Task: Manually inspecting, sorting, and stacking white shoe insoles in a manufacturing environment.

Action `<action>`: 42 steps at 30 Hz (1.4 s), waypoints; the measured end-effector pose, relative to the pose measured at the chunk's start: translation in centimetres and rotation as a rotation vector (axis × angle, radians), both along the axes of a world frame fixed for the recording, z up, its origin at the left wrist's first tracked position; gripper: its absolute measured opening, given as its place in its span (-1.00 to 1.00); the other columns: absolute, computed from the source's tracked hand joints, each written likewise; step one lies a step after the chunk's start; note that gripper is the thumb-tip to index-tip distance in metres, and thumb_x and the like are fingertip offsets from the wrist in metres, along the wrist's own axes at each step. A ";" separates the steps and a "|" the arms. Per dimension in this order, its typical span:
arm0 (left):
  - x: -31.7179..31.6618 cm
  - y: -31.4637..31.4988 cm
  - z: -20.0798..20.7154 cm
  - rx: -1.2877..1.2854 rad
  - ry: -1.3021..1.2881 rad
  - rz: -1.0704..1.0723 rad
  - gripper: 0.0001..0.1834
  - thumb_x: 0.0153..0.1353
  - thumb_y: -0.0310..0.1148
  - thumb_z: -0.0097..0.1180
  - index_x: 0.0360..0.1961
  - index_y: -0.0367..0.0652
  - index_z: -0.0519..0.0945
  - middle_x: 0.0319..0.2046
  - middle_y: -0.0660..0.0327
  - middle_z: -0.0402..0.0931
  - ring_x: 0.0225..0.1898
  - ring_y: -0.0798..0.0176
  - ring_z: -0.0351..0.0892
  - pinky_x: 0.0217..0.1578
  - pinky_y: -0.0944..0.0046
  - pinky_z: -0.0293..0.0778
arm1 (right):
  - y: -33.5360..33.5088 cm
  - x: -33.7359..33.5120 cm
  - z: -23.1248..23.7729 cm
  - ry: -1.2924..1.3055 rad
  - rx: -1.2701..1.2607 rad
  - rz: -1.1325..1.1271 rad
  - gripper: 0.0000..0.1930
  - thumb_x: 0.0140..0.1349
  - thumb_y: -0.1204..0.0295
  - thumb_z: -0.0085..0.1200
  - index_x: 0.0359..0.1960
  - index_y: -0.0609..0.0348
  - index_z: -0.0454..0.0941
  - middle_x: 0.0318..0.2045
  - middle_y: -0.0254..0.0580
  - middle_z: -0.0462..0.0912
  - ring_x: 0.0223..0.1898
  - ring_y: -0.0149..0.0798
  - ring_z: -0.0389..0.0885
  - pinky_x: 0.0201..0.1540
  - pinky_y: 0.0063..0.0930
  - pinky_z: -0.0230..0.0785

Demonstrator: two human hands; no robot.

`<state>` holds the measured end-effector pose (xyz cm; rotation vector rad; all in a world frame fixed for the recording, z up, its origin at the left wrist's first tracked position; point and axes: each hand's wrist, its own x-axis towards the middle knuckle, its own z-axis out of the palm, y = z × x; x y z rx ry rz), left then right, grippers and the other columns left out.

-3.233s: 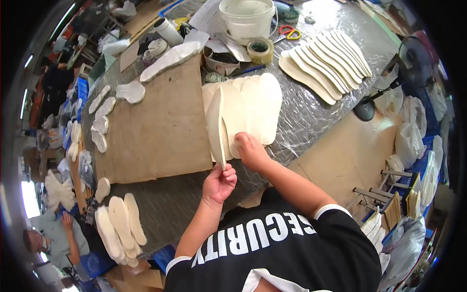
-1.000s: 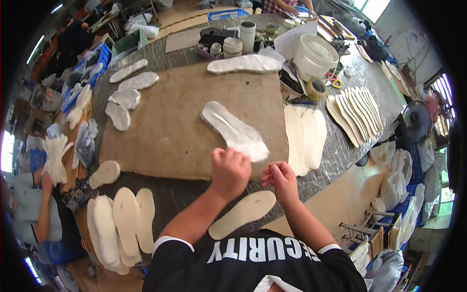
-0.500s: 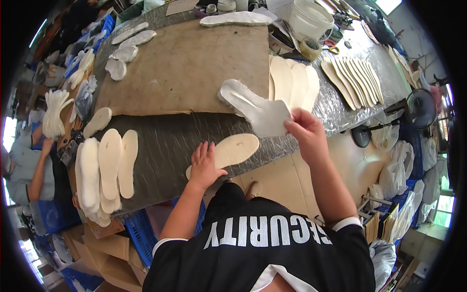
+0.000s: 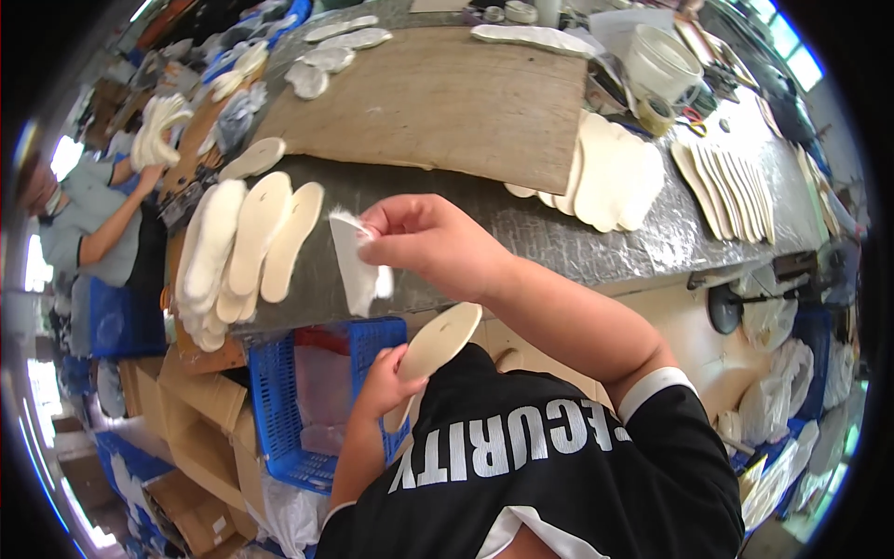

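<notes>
A cream insole [image 4: 443, 341] is gripped at its edge by my left hand [image 4: 382, 384], held just off the table's front edge near my body. My right hand [image 4: 424, 244] reaches across to the left, thumb and fingers pinching a white, fuzzy-edged insole piece [image 4: 350, 265] that hangs nearly edge-on above the dark tabletop. Left of it lies a group of cream insoles [image 4: 258, 233], overlapping one another, one with a fluffy white surface. Another single insole [image 4: 252, 158] rests behind them.
A brown board [image 4: 447, 102] covers the table's middle. Right of it are fanned-out insoles [image 4: 615, 177], a row of insoles [image 4: 726, 191] and a white bucket [image 4: 663, 65]. Below the table edge stand a blue crate [image 4: 279, 410] and a cardboard box [image 4: 200, 410]. A co-worker [image 4: 98, 224] handles white pieces at the left.
My right hand has swung from the right over to the left with the white insole piece. My left hand has lifted the cream insole off the table toward me.
</notes>
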<state>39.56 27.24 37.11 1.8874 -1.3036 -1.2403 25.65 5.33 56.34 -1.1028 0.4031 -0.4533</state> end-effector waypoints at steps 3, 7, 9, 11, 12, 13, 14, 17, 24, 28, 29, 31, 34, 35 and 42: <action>1.8 5.9 0.4 0.115 0.322 0.238 -0.32 -0.03 -0.46 0.31 0.14 -0.40 0.35 -0.07 0.11 0.43 -0.08 0.26 0.50 -0.08 0.31 0.45 | 0.2 -1.0 -3.0 -0.054 0.065 0.013 -0.91 0.11 0.54 0.15 -0.34 0.22 0.55 -0.38 -0.40 0.58 -0.32 -0.52 0.50 -0.16 -0.64 0.30; 3.4 12.3 -0.1 0.251 0.349 0.390 -0.32 -0.01 -0.53 0.27 0.18 -0.42 0.31 -0.09 0.13 0.46 -0.10 0.30 0.51 -0.12 0.32 0.47 | -1.8 -4.1 -9.6 0.207 0.053 -0.021 -0.88 0.08 0.40 0.17 -0.46 0.17 0.53 -0.53 -0.41 0.51 -0.46 -0.49 0.47 -0.36 -0.57 0.31; 3.4 12.6 0.9 0.335 0.467 0.471 -0.29 -0.03 -0.54 0.27 0.19 -0.43 0.29 -0.12 0.10 0.48 -0.10 0.28 0.51 -0.11 0.30 0.47 | -3.8 -6.7 -13.7 0.417 0.087 -0.043 -0.88 0.07 0.43 0.18 -0.46 0.19 0.51 -0.56 -0.37 0.51 -0.48 -0.48 0.48 -0.44 -0.57 0.32; 3.2 11.6 1.5 0.326 0.535 0.462 -0.28 -0.04 -0.55 0.27 0.20 -0.42 0.29 -0.11 0.11 0.48 -0.10 0.28 0.51 -0.08 0.30 0.46 | -5.4 -9.3 -17.2 0.580 0.078 -0.132 -0.87 0.05 0.48 0.19 -0.44 0.20 0.48 -0.58 -0.34 0.50 -0.50 -0.48 0.48 -0.52 -0.59 0.30; 3.0 10.8 1.7 0.309 0.606 0.452 -0.27 -0.05 -0.55 0.27 0.20 -0.41 0.29 -0.10 0.12 0.48 -0.10 0.28 0.50 -0.06 0.29 0.44 | -5.8 -10.0 -18.6 0.587 0.083 -0.255 -0.85 0.02 0.55 0.16 -0.40 0.23 0.43 -0.58 -0.32 0.48 -0.52 -0.47 0.46 -0.55 -0.58 0.30; 3.1 9.9 1.8 0.327 0.611 0.436 -0.27 -0.05 -0.55 0.27 0.20 -0.41 0.29 -0.10 0.12 0.48 -0.10 0.28 0.50 -0.06 0.29 0.44 | -5.9 -11.0 -20.0 0.599 0.098 -0.270 -0.85 0.02 0.55 0.16 -0.40 0.23 0.43 -0.58 -0.32 0.48 -0.52 -0.47 0.46 -0.55 -0.58 0.30; 3.4 9.1 2.0 0.289 0.631 0.392 -0.27 -0.06 -0.55 0.28 0.20 -0.41 0.30 -0.08 0.13 0.45 -0.06 0.27 0.48 -0.02 0.28 0.42 | -5.9 -11.2 -19.9 0.628 -0.058 -0.349 -0.84 0.01 0.57 0.14 -0.39 0.24 0.42 -0.57 -0.32 0.46 -0.53 -0.47 0.46 -0.54 -0.56 0.31; 4.0 4.6 3.2 0.182 0.669 0.292 -0.21 -0.12 -0.50 0.34 0.20 -0.39 0.31 0.00 0.16 0.37 0.06 0.25 0.39 0.10 0.26 0.32 | -5.6 -11.9 -20.4 0.639 -0.185 -0.458 -0.83 -0.03 0.61 0.11 -0.37 0.26 0.42 -0.56 -0.32 0.41 -0.54 -0.46 0.44 -0.50 -0.53 0.36; 5.9 -11.5 6.0 -0.100 0.622 0.005 -0.15 -0.16 -0.27 0.34 0.18 -0.42 0.32 0.00 0.12 0.41 0.04 0.22 0.44 0.10 0.25 0.33 | -4.7 -13.4 -20.9 0.700 -0.149 -0.420 -0.82 0.03 0.61 0.12 -0.27 0.26 0.57 -0.48 -0.28 0.50 -0.52 -0.46 0.49 -0.44 -0.56 0.40; 7.3 -15.6 3.7 0.005 0.550 -0.004 -0.25 -0.09 -0.29 0.22 0.16 -0.44 0.34 -0.10 0.07 0.51 -0.10 0.22 0.53 -0.09 0.27 0.50 | -3.8 -14.3 -20.8 0.646 -0.461 -0.430 -0.78 0.16 0.56 0.07 -0.13 0.23 0.58 -0.40 -0.20 0.51 -0.50 -0.36 0.52 -0.37 -0.49 0.42; 7.6 -16.1 3.2 0.042 0.582 -0.016 -0.32 -0.04 -0.41 0.19 0.16 -0.45 0.34 -0.08 0.06 0.50 -0.08 0.20 0.54 -0.09 0.26 0.52 | -3.8 -14.6 -20.8 0.660 -0.637 -0.420 -0.76 0.18 0.53 0.06 -0.10 0.21 0.58 -0.39 -0.16 0.51 -0.49 -0.30 0.53 -0.35 -0.46 0.43; 8.1 -16.1 2.5 0.113 0.602 -0.039 -0.30 -0.05 -0.35 0.21 0.15 -0.45 0.35 -0.10 0.06 0.51 -0.09 0.20 0.54 -0.10 0.26 0.52 | -3.6 -15.0 -21.0 0.663 -0.795 -0.464 -0.73 0.21 0.51 0.03 -0.05 0.19 0.54 -0.37 -0.09 0.50 -0.44 -0.24 0.55 -0.34 -0.41 0.42; 7.7 -15.5 2.6 0.232 0.715 -0.050 -0.28 -0.06 -0.16 0.26 0.06 -0.48 0.42 -0.16 0.00 0.53 -0.17 0.14 0.59 -0.14 0.22 0.55 | -3.1 -15.2 -19.1 0.786 -0.597 -0.585 -0.67 0.20 0.43 0.07 0.03 0.08 0.50 -0.34 -0.04 0.52 -0.30 0.02 0.54 -0.20 -0.26 0.42; 7.3 -15.5 3.1 0.282 0.767 -0.041 -0.29 -0.06 -0.14 0.26 0.03 -0.48 0.44 -0.17 -0.02 0.54 -0.19 0.12 0.60 -0.15 0.20 0.56 | -2.9 -15.3 -18.7 0.841 -0.542 -0.640 -0.62 0.19 0.43 0.09 0.07 0.08 0.46 -0.34 -0.05 0.52 -0.31 -0.04 0.55 -0.23 -0.28 0.42; 3.8 -16.7 3.7 0.688 1.142 -0.250 -0.37 0.06 -0.20 0.11 0.00 -0.60 0.40 -0.10 -0.24 0.50 -0.13 -0.06 0.60 -0.05 0.11 0.51 | -0.1 -12.4 -18.3 0.275 -0.031 -0.546 -0.62 0.20 0.54 0.09 0.07 0.24 0.41 -0.24 -0.27 0.56 -0.34 -0.46 0.51 -0.25 -0.57 0.41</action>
